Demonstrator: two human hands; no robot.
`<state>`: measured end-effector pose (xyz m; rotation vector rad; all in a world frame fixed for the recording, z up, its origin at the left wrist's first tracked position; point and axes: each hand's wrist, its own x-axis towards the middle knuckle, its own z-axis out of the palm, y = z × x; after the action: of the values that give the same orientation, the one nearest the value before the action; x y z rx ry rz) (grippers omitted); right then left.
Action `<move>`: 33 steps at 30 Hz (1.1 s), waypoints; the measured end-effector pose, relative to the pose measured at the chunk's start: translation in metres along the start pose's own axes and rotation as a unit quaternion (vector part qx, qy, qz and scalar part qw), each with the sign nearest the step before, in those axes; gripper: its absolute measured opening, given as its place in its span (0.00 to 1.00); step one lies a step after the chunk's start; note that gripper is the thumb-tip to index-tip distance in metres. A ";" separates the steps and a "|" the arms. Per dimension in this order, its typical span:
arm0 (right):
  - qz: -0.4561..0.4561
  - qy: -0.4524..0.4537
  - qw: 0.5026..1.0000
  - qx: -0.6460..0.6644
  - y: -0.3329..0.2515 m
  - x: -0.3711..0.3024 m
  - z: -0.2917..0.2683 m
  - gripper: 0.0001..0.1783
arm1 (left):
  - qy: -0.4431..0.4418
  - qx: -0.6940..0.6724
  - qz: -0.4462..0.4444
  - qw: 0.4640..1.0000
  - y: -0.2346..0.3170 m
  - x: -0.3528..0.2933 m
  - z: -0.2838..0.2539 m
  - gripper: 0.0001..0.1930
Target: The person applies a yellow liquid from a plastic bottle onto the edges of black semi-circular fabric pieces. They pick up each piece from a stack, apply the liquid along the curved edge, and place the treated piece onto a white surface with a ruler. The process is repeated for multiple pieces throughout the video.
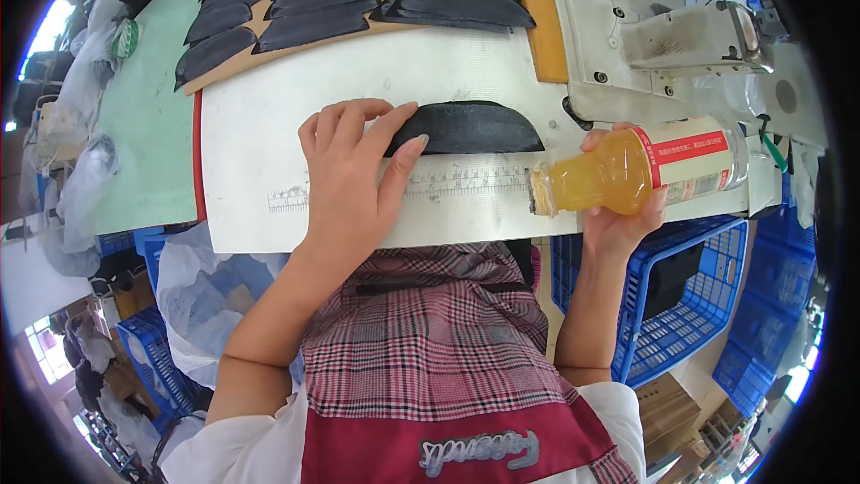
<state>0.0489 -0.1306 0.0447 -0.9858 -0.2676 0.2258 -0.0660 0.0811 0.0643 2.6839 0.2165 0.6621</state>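
Observation:
A black, curved flat piece (475,128) lies on the white table top, its rounded end to the right. My left hand (351,170) has thumb and forefinger closed on the piece's left end. My right hand (618,226) is wrapped round a clear bottle (609,172) of yellow liquid with a red and cream label. The bottle lies on its side in the grip, neck pointing left. Its mouth looks wrapped and dark at the tip, just right of and below the piece, apart from it. A ruler scale (466,183) runs along the table below the piece.
Rows of similar black pieces (318,29) lie on a brown board at the back. A sewing-machine-like metal arm (685,40) stands at back right. A green board (148,116) lies at left. Blue crates (690,341) and a plastic bag (202,296) sit below the table edge.

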 end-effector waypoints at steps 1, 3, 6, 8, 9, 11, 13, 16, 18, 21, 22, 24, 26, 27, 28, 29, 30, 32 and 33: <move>0.017 -0.010 1.000 -0.003 0.000 0.000 -0.003 0.45 | 0.004 -0.005 -0.001 1.000 0.000 0.000 0.000 0.14; 0.043 -0.022 0.999 -0.012 -0.001 0.001 -0.010 0.46 | 0.009 -0.021 0.003 1.000 0.002 0.001 -0.001 0.13; 0.053 -0.020 0.998 -0.009 -0.002 0.002 -0.010 0.46 | -0.001 -0.051 -0.001 0.999 0.006 0.002 -0.003 0.12; 0.041 -0.030 0.999 0.005 -0.001 0.002 -0.010 0.45 | -0.017 -0.090 -0.028 0.995 0.008 0.003 -0.006 0.12; 0.032 -0.039 0.999 0.014 0.000 0.002 -0.010 0.45 | -0.027 -0.117 -0.051 0.991 0.009 0.004 -0.007 0.12; 0.041 -0.058 0.997 0.028 0.000 0.002 -0.015 0.45 | -0.051 -0.195 -0.130 0.971 0.009 0.006 -0.011 0.12; 0.041 -0.063 0.997 0.032 0.000 0.002 -0.016 0.45 | -0.079 -0.292 -0.237 0.923 0.009 0.006 -0.015 0.12; 0.030 -0.048 0.998 0.028 -0.001 0.001 -0.013 0.45 | -0.107 -0.358 -0.278 0.885 0.002 0.007 -0.016 0.13; 0.021 -0.033 0.999 0.025 -0.001 -0.001 -0.008 0.46 | -0.115 -0.395 -0.317 0.854 0.001 0.009 -0.017 0.13; 0.009 -0.017 1.000 0.012 -0.002 -0.001 0.003 0.47 | -0.114 -0.428 -0.339 0.830 0.000 0.011 -0.018 0.14; 0.009 -0.020 1.000 0.008 -0.002 0.000 0.003 0.47 | -0.112 -0.435 -0.340 0.826 -0.001 0.011 -0.018 0.13; 0.027 -0.048 0.998 0.006 -0.002 -0.001 -0.004 0.47 | -0.116 -0.471 -0.349 0.802 -0.002 0.010 -0.018 0.12; 0.051 -0.072 0.996 0.018 -0.002 -0.001 -0.008 0.45 | -0.126 -0.506 -0.345 0.781 -0.004 0.011 -0.019 0.10; 0.049 -0.072 0.996 0.030 -0.002 -0.001 -0.007 0.44 | -0.135 -0.522 -0.337 0.772 -0.007 0.011 -0.021 0.08; 0.048 -0.071 0.995 0.043 -0.001 -0.001 -0.007 0.44 | -0.144 -0.539 -0.329 0.762 -0.008 0.013 -0.021 0.07; 0.049 -0.081 0.995 0.032 0.000 -0.002 -0.007 0.45 | -0.147 -0.550 -0.319 0.758 -0.006 0.016 -0.022 0.07; 0.049 -0.091 0.994 0.022 0.001 -0.002 -0.006 0.46 | -0.149 -0.561 -0.309 0.753 -0.003 0.021 -0.025 0.06; 0.052 -0.133 0.990 0.014 0.001 -0.002 -0.008 0.46 | -0.180 -0.579 -0.276 0.746 -0.001 0.031 -0.031 0.06; 0.053 -0.167 0.984 0.017 0.000 -0.001 -0.010 0.45 | -0.188 -0.596 -0.267 0.734 0.002 0.038 -0.033 0.06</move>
<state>0.0514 -0.1384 0.0391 -0.9278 -0.5154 0.4935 -0.0481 0.0991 0.1084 1.3238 0.2946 -0.0214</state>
